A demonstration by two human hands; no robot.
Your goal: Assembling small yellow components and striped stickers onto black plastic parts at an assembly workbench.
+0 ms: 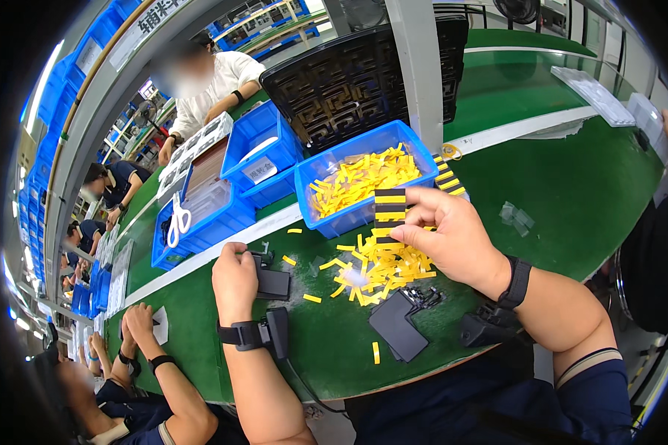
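Workshop floor with green-topped bench (564,185), smooth, crossed by a white strip; a pale grey post (417,74) rises beyond it.

Item: striped card (390,211). Flat, black, rectangular, banded crosswise with bright yellow strips; held upright before the blue bin, above the bench.

Right hand (453,233): thumb and forefinger pinch the card at its right edge; black strap at the wrist.

Left hand (234,280): fingers curled in against the edge of a dark plate (274,286); whether they grip it cannot be told. Plate matte, flat, square-cornered.

Blue bin (338,222): moulded plastic, rectangular, well filled with loose yellow strips (371,174), thin, short and slightly glossy.

Heap (393,259): similar strips, tangled, in front of the bin; several lie scattered singly.

Second plates (399,324): dark, matte, overlapping, with small jointed fittings at one corner, just beside the heap.

Scissors (177,222): white loop handles, at a blue box.

Black tray (341,70): ribbed plastic, tilted up behind the bin.

Film scraps (517,217): clear, creased, right of the bin.
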